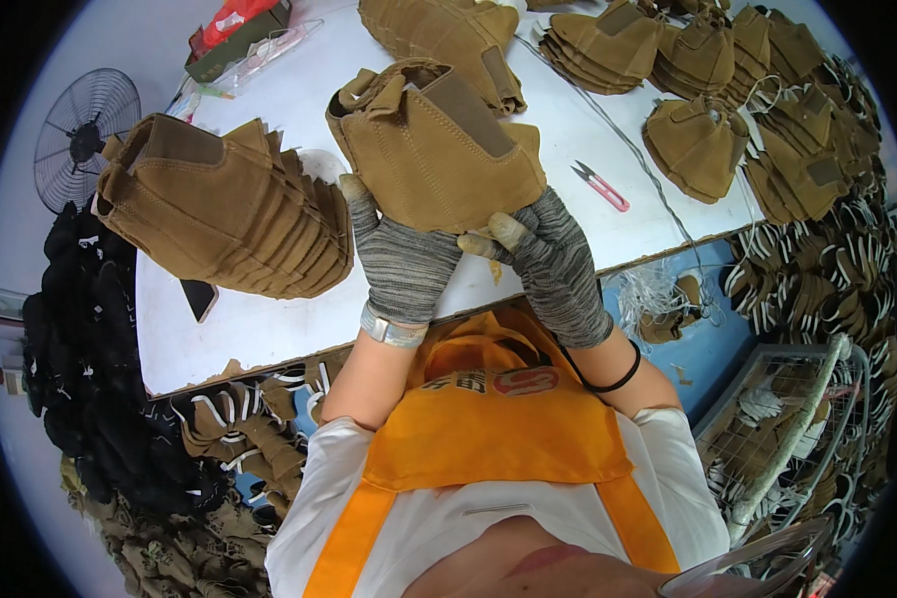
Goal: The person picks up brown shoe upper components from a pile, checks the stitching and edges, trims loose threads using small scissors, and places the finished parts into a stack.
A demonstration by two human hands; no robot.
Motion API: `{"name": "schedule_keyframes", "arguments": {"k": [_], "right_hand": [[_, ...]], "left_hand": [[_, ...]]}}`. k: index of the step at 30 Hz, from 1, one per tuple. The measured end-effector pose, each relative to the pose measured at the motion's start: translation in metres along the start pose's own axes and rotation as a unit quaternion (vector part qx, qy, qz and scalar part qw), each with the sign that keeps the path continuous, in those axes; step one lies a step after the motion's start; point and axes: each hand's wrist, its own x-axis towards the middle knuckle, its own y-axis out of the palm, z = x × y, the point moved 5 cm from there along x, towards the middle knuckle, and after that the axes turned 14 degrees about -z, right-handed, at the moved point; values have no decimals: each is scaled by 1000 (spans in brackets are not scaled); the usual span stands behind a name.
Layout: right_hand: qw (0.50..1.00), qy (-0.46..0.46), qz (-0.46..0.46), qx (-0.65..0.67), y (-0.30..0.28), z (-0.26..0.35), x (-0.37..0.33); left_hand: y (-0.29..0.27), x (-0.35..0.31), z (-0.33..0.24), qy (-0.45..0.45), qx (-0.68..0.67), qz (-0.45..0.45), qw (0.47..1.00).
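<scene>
Both of my hands wear grey striped knit gloves with tan fingertips. Between them I hold a brown suede boot upper [439, 164] by its lower edge, above the white table. My left hand [407, 261] closes on its left side, with most fingers hidden underneath. On the lower right, my right hand [558, 264] grips it, the tan tips showing at the edge. A tall nested stack of similar uppers [229, 214] lies just left of my left hand. Another stack of uppers [444, 45] sits right behind the held piece. Small red-handled thread snips [602, 186] rest right of it.
More bundles of uppers [608, 45] crowd the table's far right. A cable [633, 140] crosses the white tabletop [259, 339]. A dark box with red plastic [239, 40] stands far left, near a fan [87, 140]. A wire basket [777, 429] stands low right; black piled pieces [110, 379] lie left.
</scene>
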Motion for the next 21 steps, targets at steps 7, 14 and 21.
{"name": "schedule_keyframes", "arguments": {"k": [7,14,21], "right_hand": [[952,-181,26,-244,-1,9,-3],[990,-39,-18,-136,-12,11,8],[995,57,-24,-84,-24,-4,11]], "left_hand": [[2,-2,-8,27,27,36,999],[10,1,-9,74,77,-58,993],[10,1,-2,14,27,-11,999]]}}
